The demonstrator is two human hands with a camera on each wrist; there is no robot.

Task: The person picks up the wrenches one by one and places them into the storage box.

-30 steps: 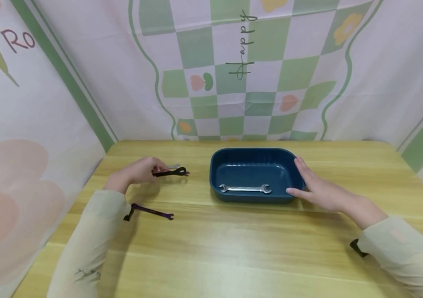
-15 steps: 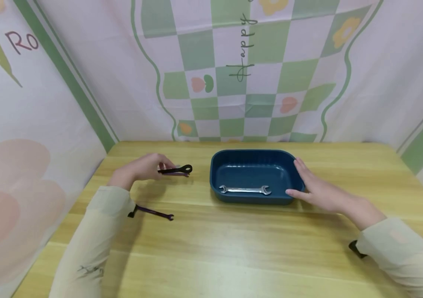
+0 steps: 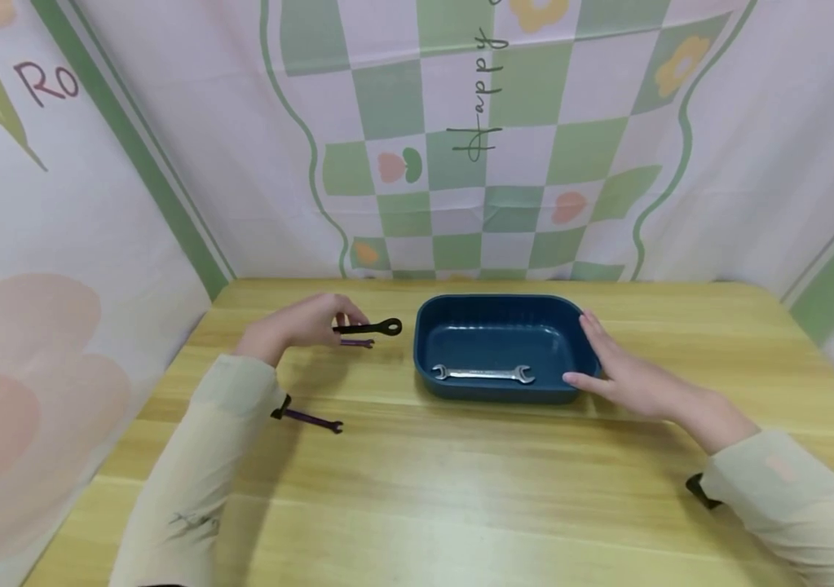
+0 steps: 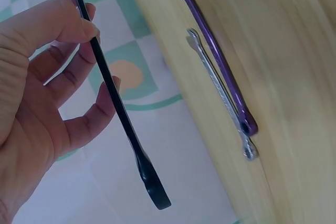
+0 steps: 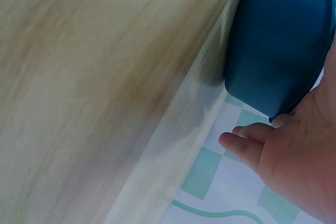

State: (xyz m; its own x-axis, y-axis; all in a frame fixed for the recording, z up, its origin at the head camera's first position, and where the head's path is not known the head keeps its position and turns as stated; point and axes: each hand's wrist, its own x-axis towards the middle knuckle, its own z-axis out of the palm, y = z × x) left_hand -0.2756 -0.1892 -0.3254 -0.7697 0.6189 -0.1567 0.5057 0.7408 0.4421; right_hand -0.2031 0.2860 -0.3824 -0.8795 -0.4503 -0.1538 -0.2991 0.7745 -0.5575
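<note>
1. One black wrench (image 3: 368, 328) is held by the left hand (image 3: 310, 320), pinched between thumb and fingers, raised off the tabletop (image 3: 461, 489). Its ring end points away from that hand, toward the right hand (image 3: 625, 377).
2. Under the left hand lie a purple wrench (image 4: 215, 59) and a small silver wrench (image 4: 223, 95), side by side on the tabletop, the silver one on the curtain side; whether they touch I cannot tell.
3. Another purple wrench (image 3: 314, 421) lies closer to the person than the left hand, just beside the left cuff.
4. The right hand, thumb spread from its straight fingers, rests on the right end of a dark blue bin (image 3: 500, 393), thumb at the near rim.
5. Inside the bin, left of the right thumb, a double-ended silver wrench (image 3: 483, 374) lies along the near wall.
6. Pale sleeves (image 3: 182, 481) cover both forearms; beyond both hands hangs a curtain (image 3: 453, 212) with green and white checks.
</note>
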